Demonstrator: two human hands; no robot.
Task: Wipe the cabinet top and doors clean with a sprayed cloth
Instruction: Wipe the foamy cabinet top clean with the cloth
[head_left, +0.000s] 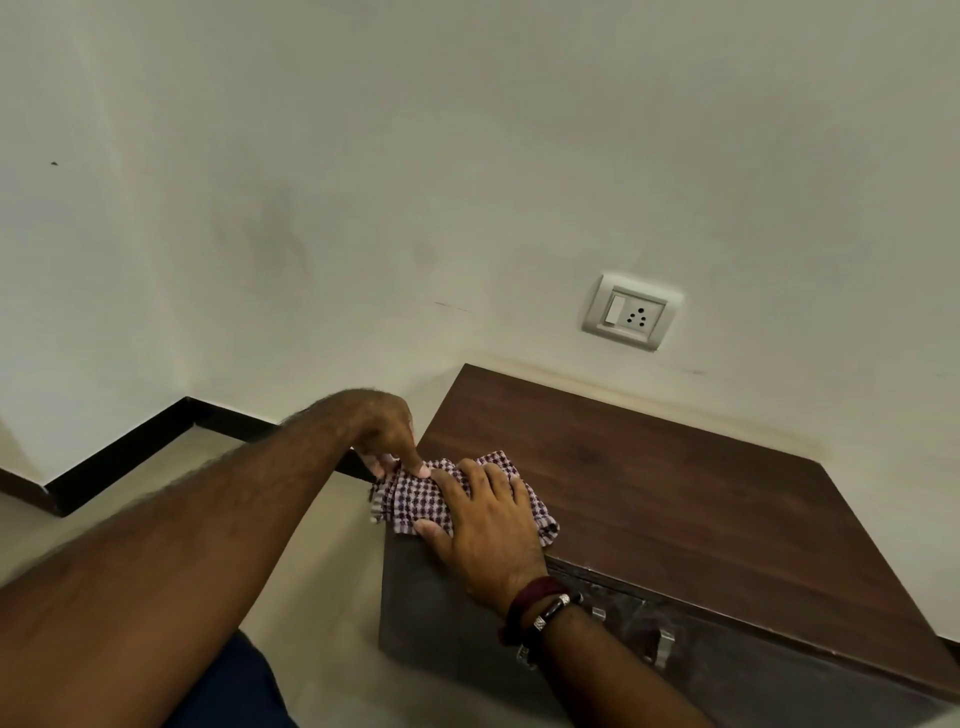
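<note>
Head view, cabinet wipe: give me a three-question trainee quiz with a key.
1. True or false: the cloth lies at the cabinet top's left front corner.
2. Which hand lies flat on the cloth? A left hand B right hand
3. What is on the wall above the cabinet?

Key: 1 true. 2 B; the left hand pinches the cloth's far edge. 3 a socket with a switch.

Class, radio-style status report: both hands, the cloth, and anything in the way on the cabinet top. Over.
Right hand flat on cloth at cabinet top's front-left corner. Left hand pinching cloth's far edge. Top bare ahead, nothing in the way.
</note>
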